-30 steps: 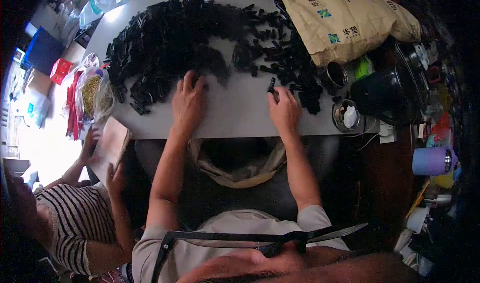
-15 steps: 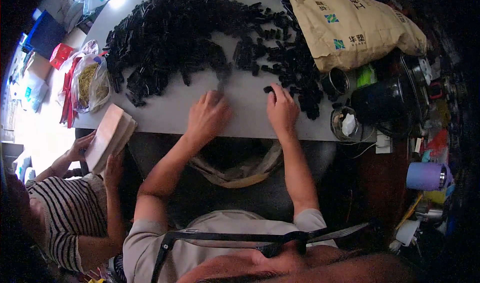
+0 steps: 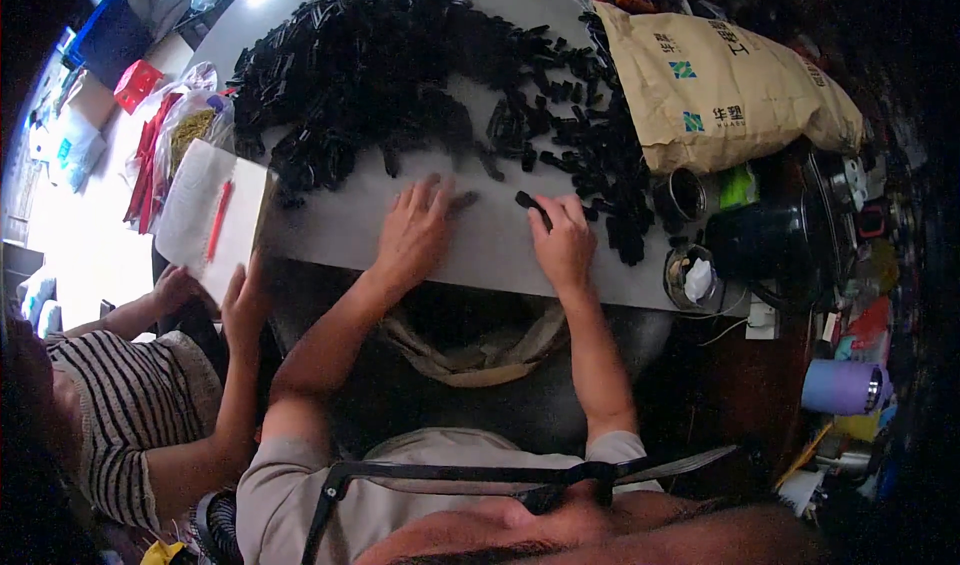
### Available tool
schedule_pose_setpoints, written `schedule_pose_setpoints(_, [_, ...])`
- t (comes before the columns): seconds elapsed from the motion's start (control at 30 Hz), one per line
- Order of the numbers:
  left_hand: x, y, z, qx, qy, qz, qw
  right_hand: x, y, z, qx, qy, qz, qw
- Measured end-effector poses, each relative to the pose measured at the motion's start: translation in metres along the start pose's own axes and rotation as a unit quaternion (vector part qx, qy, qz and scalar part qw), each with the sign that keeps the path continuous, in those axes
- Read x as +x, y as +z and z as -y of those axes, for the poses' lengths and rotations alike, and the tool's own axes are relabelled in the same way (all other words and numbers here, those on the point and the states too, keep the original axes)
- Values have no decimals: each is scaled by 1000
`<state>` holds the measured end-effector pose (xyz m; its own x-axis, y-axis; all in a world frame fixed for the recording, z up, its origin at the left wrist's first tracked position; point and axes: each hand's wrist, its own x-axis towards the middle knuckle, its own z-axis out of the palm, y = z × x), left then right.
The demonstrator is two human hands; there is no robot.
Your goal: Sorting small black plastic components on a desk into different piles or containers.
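The person's right hand (image 3: 565,245) grips a small black piece (image 3: 531,209) between thumb and fingers, holding it just above or against the pale table (image 3: 490,255); which of the two cannot be told. The left hand (image 3: 412,233) is over the table to the left of it, palm down, its fingers reaching toward the far side. A second small black piece (image 3: 464,201) lies just beside those fingertips; the blur hides whether they touch it, and whether the hand is closed on anything cannot be told.

Beyond both hands, a large heap of black pieces (image 3: 345,80) covers the far left of the table, while looser black pieces (image 3: 590,150) spread along the right. A brown paper sack (image 3: 735,100) lies at the far right, with a round metal tin (image 3: 681,197) and a clear container (image 3: 690,277) nearer, by the table's right edge. Under the near edge, between the forearms, an open bag (image 3: 480,373) shows its rim. At the left, a co-worker in a striped top (image 3: 130,415) holds an open notebook (image 3: 185,210) with a red pen (image 3: 218,223) on its page.
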<state>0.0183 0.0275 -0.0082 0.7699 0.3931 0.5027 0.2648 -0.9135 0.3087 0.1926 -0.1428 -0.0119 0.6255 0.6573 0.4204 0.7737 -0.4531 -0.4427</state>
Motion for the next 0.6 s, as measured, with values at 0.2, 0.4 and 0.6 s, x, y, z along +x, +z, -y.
schedule_pose_setpoints(0.2, [-8, 8, 10, -12, 36, 65, 997, -12, -3, 2, 71, -22, -27, 997])
schedule_pose_setpoints(0.4, [-6, 9, -4, -185, -140, 156, 960, -33, 3, 14, 291, 100, 78, 948])
schedule_pose_setpoints(0.6, [-5, 0, -10, -281, -91, 126, 947, -32, 2, 29, 349, 69, 85, 931])
